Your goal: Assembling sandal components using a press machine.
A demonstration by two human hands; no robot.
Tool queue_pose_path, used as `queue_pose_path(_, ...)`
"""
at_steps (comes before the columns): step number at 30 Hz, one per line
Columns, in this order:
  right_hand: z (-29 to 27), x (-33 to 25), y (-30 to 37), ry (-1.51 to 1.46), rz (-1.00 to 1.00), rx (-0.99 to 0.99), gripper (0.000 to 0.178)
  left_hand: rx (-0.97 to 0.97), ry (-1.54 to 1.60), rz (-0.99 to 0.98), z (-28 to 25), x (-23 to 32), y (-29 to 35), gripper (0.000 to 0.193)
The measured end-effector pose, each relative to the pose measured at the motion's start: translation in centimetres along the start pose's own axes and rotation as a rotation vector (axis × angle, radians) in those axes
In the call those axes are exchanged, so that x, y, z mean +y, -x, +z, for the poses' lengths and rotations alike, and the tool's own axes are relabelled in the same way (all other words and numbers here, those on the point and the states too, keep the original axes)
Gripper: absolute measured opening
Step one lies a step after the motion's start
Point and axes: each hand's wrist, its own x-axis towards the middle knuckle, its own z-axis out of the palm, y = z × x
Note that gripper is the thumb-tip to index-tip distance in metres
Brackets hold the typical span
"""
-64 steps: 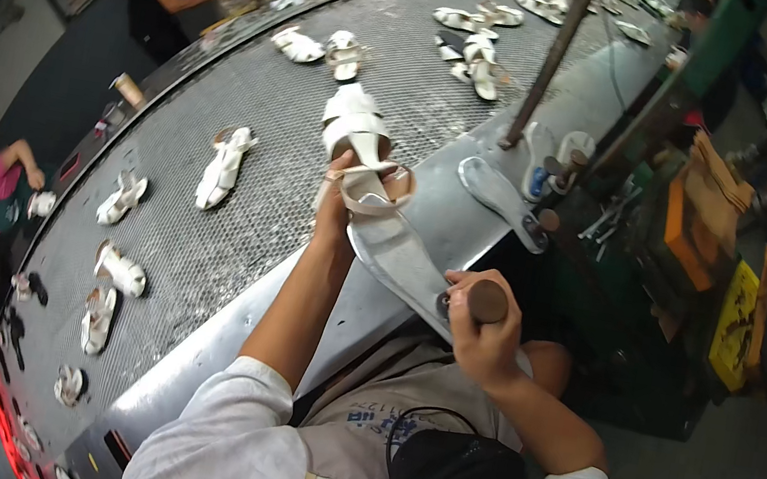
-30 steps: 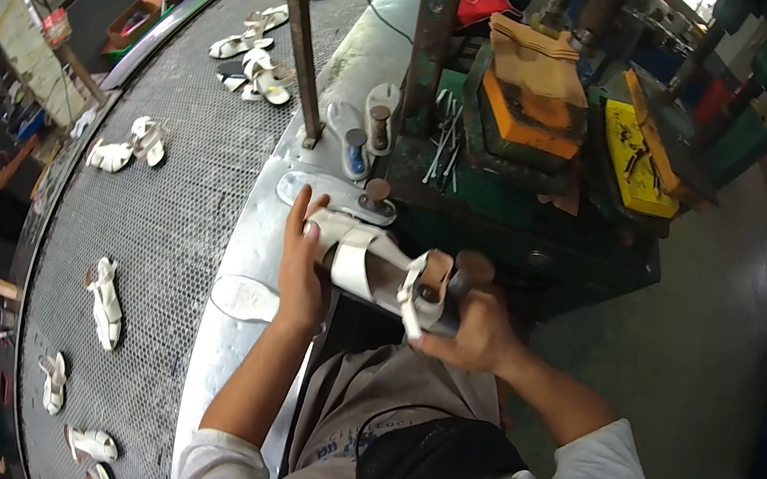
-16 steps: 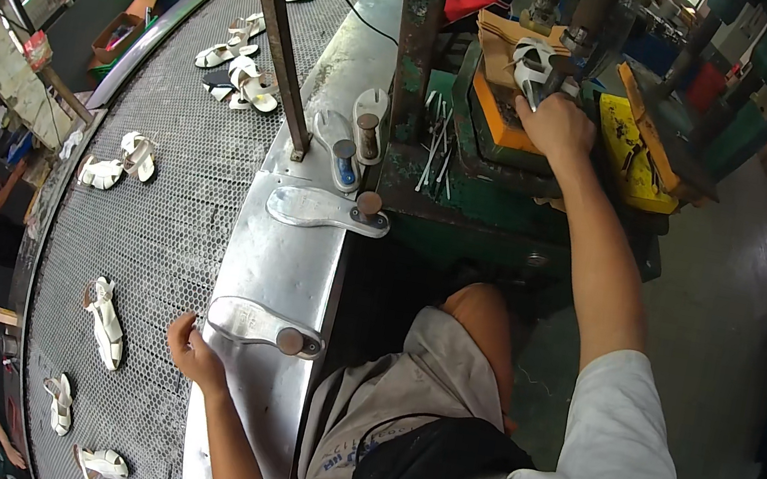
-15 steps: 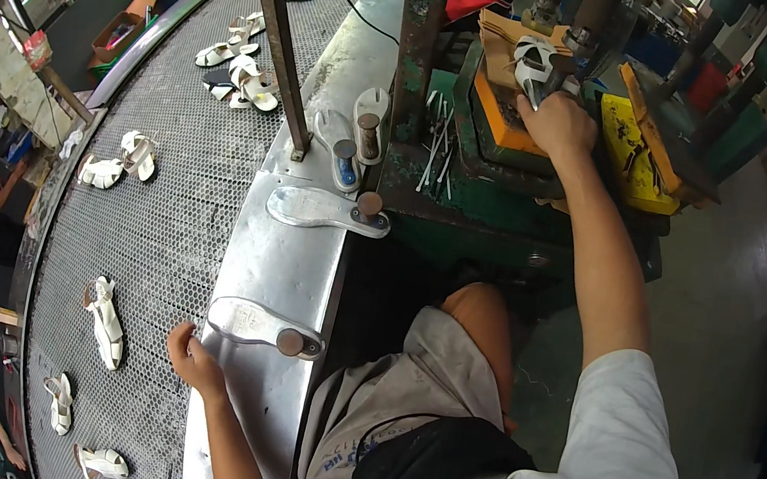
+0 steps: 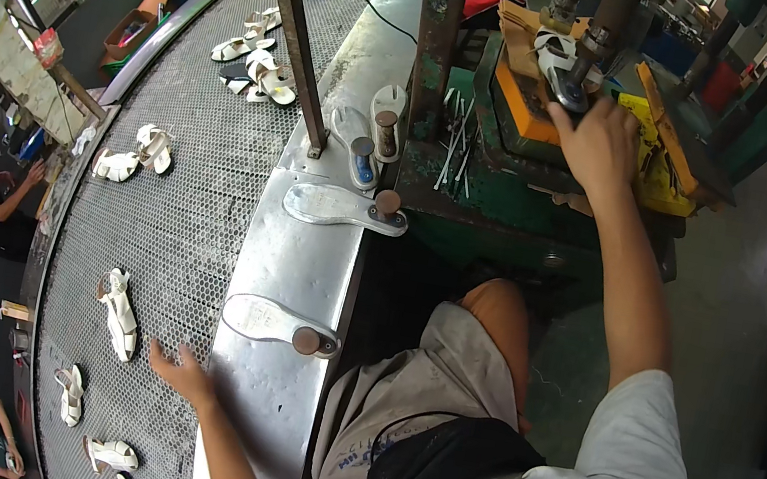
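on honeycomb mesh [image 5: 193, 253], strappy sandal [image 5: 120, 317]

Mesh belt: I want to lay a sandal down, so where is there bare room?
A wide bare patch of the mesh belt lies between the paired sandals, the metal ledge and the left hand. A smaller one lies between the left forearm and the lowest sandals. It is crowded higher up, left of the post, where several sandals bunch together.
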Motion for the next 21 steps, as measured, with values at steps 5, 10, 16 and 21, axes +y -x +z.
queue_pose_path(5, 3.5, 1.4, 3.2, -0.252, -0.167, 0.434, 0.074, 0.122, -0.583, -0.2, -1.1, -7.7, -8.3, 0.114)
queue_pose_path(10, 4.6, 0.6, 1.1, -0.483, -0.207, 0.361, 0.055, -0.042, -0.618, -0.216, -1.2, -17.9, -12.4, 0.107)
queue_pose_path(16, 7.6, -0.2, 2.5, -0.434, -0.13, 0.291, 0.056, 0.254, -0.112, -0.041, -3.5, -16.5, -13.0, 0.076)
queue_pose_path(21, 6.3, 1.5, -2.1, -0.353, 0.016, -0.001, 0.073, 0.253, 1.004, -0.146, -13.0, -5.1, -7.1, 0.087)
